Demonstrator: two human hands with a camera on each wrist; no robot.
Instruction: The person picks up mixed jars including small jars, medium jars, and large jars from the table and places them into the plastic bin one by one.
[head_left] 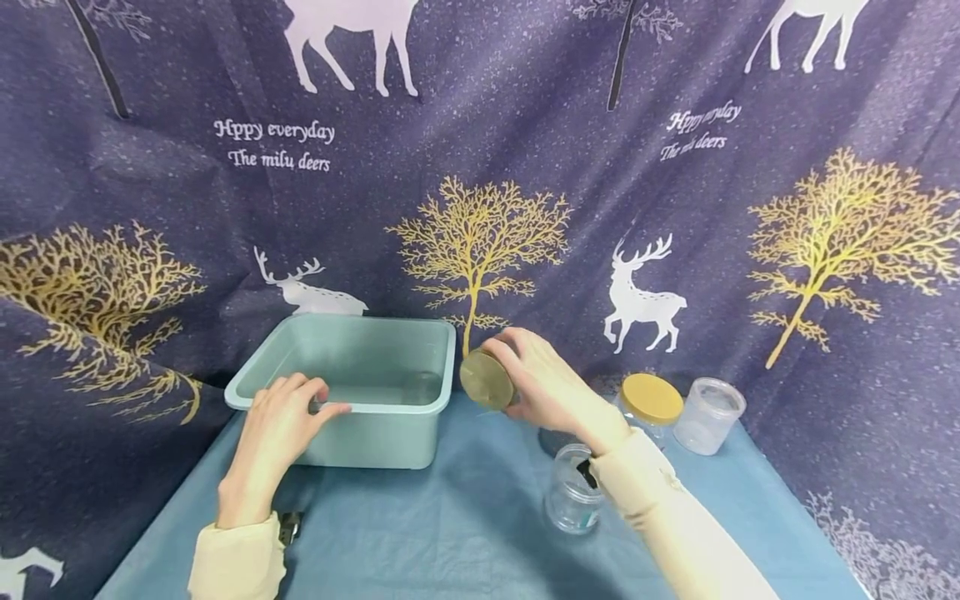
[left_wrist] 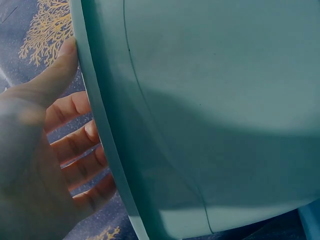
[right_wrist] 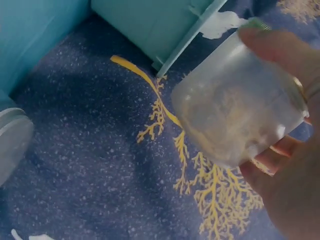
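My right hand (head_left: pixel 536 379) grips a clear jar with a gold lid (head_left: pixel 486 380), raised just right of the green basin (head_left: pixel 390 433). The lid faces the head camera. In the right wrist view the jar's see-through body (right_wrist: pixel 225 110) lies tilted between thumb and fingers. My left hand (head_left: pixel 279 429) is at the basin's near rim, fingers loosely bent and thumb along the edge. In the left wrist view its fingertips (left_wrist: pixel 92 132) sit right at the rim (left_wrist: pixel 107 125), with the thumb spread apart from them. A faint round clear shape (head_left: pixel 425 387) shows inside the basin.
On the blue-covered table (head_left: pixel 420 533) at right stand an open-topped clear jar (head_left: pixel 573 504), a jar with a yellow lid (head_left: pixel 651 398) and a frosted clear jar (head_left: pixel 707 421). My right forearm partly covers these. A patterned curtain (head_left: pixel 525 125) hangs close behind the basin.
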